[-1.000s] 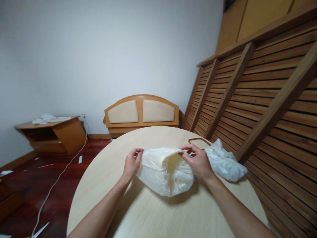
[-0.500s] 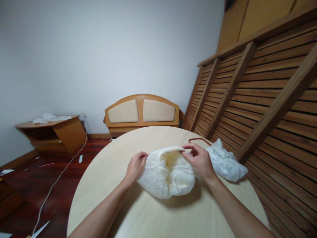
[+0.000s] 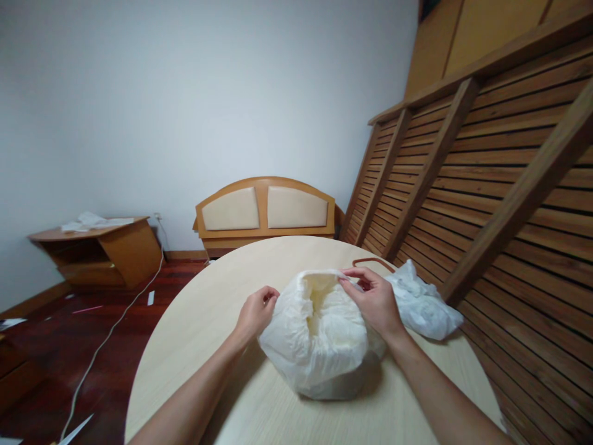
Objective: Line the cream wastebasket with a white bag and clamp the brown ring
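Observation:
A white, crinkled, slightly see-through bag (image 3: 306, 364) with a gathered mouth stands on the round table (image 3: 194, 346). Its mouth gapes upward, and pale yellow shows inside. My left hand (image 3: 257, 312) is closed at the bag's left side, fingers curled on its edge. At the far right of the rim, my right hand (image 3: 377, 303) pinches the material between thumb and fingers. Just beyond that hand lies a knotted-looking white plastic bag (image 3: 424, 303), beside a brown curved rod or handle (image 3: 373, 261).
Wooden slatted panels (image 3: 463, 179) lean along the right side, close to the table. A padded headboard (image 3: 266, 207) stands behind. To the left are a low cabinet (image 3: 125, 253) with white papers on top and a pale cable (image 3: 111, 334) across the dark red floor.
The bag has spread and become fuller, its front now bulging lower toward me. Its mouth gapes wider and rounder. Both hands have stayed nearly in place.

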The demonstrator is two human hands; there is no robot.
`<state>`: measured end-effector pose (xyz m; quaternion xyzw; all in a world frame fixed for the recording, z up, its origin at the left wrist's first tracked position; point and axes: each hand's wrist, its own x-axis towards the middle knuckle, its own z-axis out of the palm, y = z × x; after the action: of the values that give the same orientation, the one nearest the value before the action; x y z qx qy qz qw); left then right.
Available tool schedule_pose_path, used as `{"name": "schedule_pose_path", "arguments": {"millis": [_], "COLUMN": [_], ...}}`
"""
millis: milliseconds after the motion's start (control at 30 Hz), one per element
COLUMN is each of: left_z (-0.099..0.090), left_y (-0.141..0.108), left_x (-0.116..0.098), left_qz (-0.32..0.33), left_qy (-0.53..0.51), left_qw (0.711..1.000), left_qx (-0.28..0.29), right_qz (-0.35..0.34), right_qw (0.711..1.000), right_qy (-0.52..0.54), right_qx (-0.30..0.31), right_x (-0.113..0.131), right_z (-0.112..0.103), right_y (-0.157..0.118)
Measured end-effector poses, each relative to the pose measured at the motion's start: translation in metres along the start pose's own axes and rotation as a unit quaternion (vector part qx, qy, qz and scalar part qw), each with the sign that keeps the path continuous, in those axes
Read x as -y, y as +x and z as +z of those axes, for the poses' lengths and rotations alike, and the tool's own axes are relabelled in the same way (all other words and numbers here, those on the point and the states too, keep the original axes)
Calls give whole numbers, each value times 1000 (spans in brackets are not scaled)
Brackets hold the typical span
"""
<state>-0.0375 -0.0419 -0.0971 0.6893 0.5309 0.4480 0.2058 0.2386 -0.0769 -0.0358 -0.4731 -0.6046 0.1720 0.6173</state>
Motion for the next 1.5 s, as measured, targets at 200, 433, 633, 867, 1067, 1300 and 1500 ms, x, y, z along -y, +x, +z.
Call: {"name": "schedule_pose_path", "arguments": {"millis": [200, 433, 633, 867, 1067, 1300, 1500], "left_z": [-1, -3, -7, -14, -24, -17, -11], "left_y": [-2, -4, -7, -4, -21, -28, -25], "left_x": [-1, -6, -12, -24, -51, -61, -51], "left_qz": [-4, -14, -25, 16, 172, 234, 221], "left_qy": [8, 6, 13, -27, -195, -121, -92], "left_qw": [1000, 999, 998, 1000, 962, 958, 967], "left_qx": [17, 34, 50, 3, 81, 114, 89], "right_qz": [10, 28, 93, 117, 138, 100, -16], "right_qw": [1000, 999, 990, 985, 976, 984, 996], "right_qy": [18, 35, 88, 114, 148, 114, -4], "right_qx": [-2, -1, 57, 58, 83, 92, 93], "right_x": [1, 2, 1, -3, -2, -11, -12], "right_z": [2, 3, 2, 3, 6, 12, 7], "right_y": [1, 1, 0, 0, -3, -1, 0]}}
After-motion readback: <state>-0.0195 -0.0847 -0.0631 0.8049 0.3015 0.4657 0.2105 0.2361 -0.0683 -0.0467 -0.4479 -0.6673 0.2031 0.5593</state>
